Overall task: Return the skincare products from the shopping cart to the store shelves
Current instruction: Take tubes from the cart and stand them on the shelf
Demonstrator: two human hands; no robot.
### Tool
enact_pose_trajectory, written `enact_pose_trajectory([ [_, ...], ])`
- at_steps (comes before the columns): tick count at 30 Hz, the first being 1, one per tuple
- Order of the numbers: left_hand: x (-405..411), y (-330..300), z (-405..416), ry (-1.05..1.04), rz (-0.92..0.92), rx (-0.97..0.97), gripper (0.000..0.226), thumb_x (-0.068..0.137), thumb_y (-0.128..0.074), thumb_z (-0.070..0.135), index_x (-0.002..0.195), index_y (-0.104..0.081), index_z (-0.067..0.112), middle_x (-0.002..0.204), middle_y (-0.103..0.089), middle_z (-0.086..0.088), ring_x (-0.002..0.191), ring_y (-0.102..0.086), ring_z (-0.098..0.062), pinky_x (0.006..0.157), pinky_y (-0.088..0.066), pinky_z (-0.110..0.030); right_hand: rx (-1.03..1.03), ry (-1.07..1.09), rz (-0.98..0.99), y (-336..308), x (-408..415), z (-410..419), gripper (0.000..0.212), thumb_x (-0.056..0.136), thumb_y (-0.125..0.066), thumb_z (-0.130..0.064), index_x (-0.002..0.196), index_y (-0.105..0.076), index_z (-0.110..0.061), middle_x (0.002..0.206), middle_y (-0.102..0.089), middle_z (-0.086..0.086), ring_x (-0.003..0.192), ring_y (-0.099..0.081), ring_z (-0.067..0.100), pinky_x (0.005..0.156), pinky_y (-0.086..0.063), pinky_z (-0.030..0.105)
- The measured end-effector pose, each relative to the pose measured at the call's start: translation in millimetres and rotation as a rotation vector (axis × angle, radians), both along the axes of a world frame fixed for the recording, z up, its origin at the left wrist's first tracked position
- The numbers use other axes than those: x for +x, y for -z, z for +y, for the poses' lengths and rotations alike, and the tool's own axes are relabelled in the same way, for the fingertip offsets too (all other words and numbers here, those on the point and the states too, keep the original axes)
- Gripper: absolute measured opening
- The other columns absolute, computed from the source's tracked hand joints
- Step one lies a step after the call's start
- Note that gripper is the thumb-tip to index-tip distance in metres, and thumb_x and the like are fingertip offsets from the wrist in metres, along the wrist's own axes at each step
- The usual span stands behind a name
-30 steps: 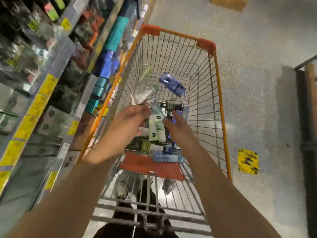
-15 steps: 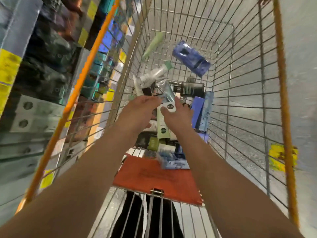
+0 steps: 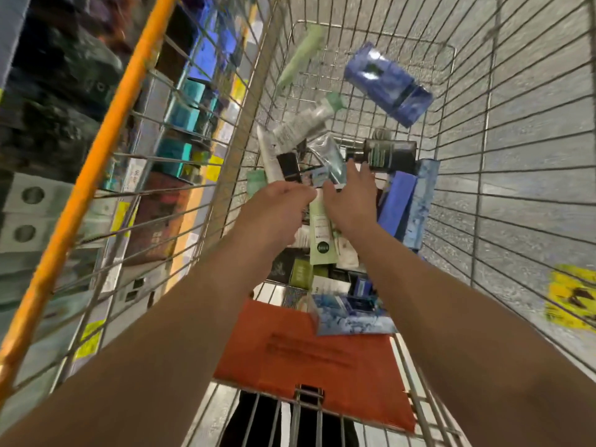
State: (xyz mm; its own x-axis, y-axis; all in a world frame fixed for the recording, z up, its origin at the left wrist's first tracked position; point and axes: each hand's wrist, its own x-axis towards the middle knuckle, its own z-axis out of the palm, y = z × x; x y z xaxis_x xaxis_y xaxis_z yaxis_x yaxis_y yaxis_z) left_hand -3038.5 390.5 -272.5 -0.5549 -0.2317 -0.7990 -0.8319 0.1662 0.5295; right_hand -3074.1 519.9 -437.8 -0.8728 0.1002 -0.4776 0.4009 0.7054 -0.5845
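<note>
Now both hands sit deeper in the cart (image 3: 503, 130), left hand (image 3: 277, 208) fingers curled, grip unclear, right hand (image 3: 350, 201) fingers spread.

One wire shopping cart (image 3: 516, 156) fills the frame, with one orange flap (image 3: 322, 359) at the bottom centre. Two hands reach into it: the left hand (image 3: 277, 208) and the right hand (image 3: 351, 201), both at centre. Near the top of the frame lie one pale green tube (image 3: 303, 53) and one blue box (image 3: 387, 82). Below them lie one white tube with a green cap (image 3: 306, 124) and one dark bottle (image 3: 387, 153). One tall blue carton (image 3: 400, 204) stands at centre right. The smaller packs heaped under the hands overlap too much to count. One yellow floor marker (image 3: 571, 298) shows at the right edge.
</note>
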Motion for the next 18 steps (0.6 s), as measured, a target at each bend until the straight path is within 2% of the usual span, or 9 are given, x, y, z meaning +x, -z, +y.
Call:
enact_pose_trajectory([
  [1, -0.4, 1.5, 0.1, -0.004, -0.003, -0.002, 0.007, 0.095, -0.064, 0.045, 0.094, -0.065, 0.038, 0.111, -0.069, 0.006, 0.1, -0.068, -0.018, 0.091, -0.06, -0.044, 0.006, -0.011, -0.013, 1.4, -0.3, -0.8, 0.072, 0.103, -0.054, -0.042, 0.162, -0.025, -0.013, 0.17, -0.014, 0.017, 0.156, -0.016, 0.034, 0.123, -0.022, 0.042],
  [3, 0.9, 4.0, 0.1, -0.002, -0.011, -0.013, 0.007, 0.094, -0.064, 0.044, 0.093, -0.065, 0.037, 0.109, -0.071, 0.004, 0.1, -0.069, -0.02, 0.091, -0.06, -0.045, 0.032, 0.004, -0.02, 4.9, -0.3, -2.2, 0.068, 0.101, -0.056, -0.043, 0.156, -0.034, -0.01, 0.16, -0.027, 0.02, 0.144, -0.036, 0.039, 0.113, -0.037, 0.043],
  [5, 3.0, 5.8, -0.5, 0.003, -0.02, -0.021, 0.007, 0.094, -0.064, 0.043, 0.092, -0.066, 0.037, 0.105, -0.072, 0.003, 0.099, -0.07, -0.022, 0.093, -0.059, -0.047, 0.092, -0.001, -0.035, 8.8, -2.1, -3.5, 0.068, 0.1, -0.056, -0.045, 0.151, -0.037, -0.004, 0.147, -0.039, 0.022, 0.131, -0.047, 0.041, 0.105, -0.044, 0.045],
  [9, 7.1, 8.7, -2.5, 0.005, -0.04, -0.017, 0.013, 0.096, -0.063, 0.041, 0.105, -0.068, 0.034, 0.108, -0.069, 0.006, 0.102, -0.068, -0.019, 0.091, -0.059, -0.042, 0.2, -0.105, -0.108, 10.5, -13.3, -4.4, 0.075, 0.103, -0.051, -0.045, 0.157, -0.022, -0.003, 0.144, -0.046, 0.025, 0.128, -0.051, 0.041, 0.102, -0.046, 0.049],
  [10, 8.4, 9.9, -3.5, 0.005, -0.042, -0.018, 0.011, 0.096, -0.063, 0.041, 0.104, -0.067, 0.035, 0.109, -0.069, 0.007, 0.102, -0.068, -0.019, 0.091, -0.058, -0.041, 0.237, -0.123, -0.122, 10.4, -15.9, -4.7, 0.074, 0.102, -0.052, -0.042, 0.158, -0.021, -0.003, 0.144, -0.048, 0.024, 0.127, -0.052, 0.04, 0.101, -0.046, 0.049],
  [13, 11.5, 12.1, -5.8, 0.006, -0.046, -0.029, 0.007, 0.095, -0.064, 0.042, 0.092, -0.064, 0.036, 0.109, -0.069, 0.008, 0.101, -0.068, -0.02, 0.094, -0.058, -0.044, 0.31, -0.115, -0.178, 10.3, -20.7, -6.3, 0.069, 0.099, -0.058, -0.037, 0.153, -0.03, -0.006, 0.147, -0.045, 0.02, 0.133, -0.048, 0.037, 0.106, -0.04, 0.051],
  [15, 13.7, 14.0, -6.8, 0.007, -0.053, -0.032, 0.007, 0.094, -0.064, 0.043, 0.092, -0.064, 0.036, 0.11, -0.069, 0.009, 0.101, -0.068, -0.02, 0.096, -0.057, -0.046, 0.322, -0.083, -0.233, 9.5, -24.3, -7.4, 0.069, 0.095, -0.062, -0.04, 0.149, -0.035, -0.007, 0.149, -0.04, 0.019, 0.137, -0.042, 0.036, 0.109, -0.033, 0.052],
  [18, 17.9, 15.6, -7.2, 0.008, -0.068, -0.03, 0.008, 0.094, -0.063, 0.045, 0.091, -0.063, 0.038, 0.113, -0.068, 0.01, 0.102, -0.067, -0.02, 0.097, -0.056, -0.047, 0.312, -0.032, -0.286, 8.7, -30.5, -5.0, 0.069, 0.088, -0.071, -0.046, 0.141, -0.047, -0.008, 0.145, -0.04, 0.017, 0.132, -0.044, 0.036, 0.11, -0.036, 0.049],
])
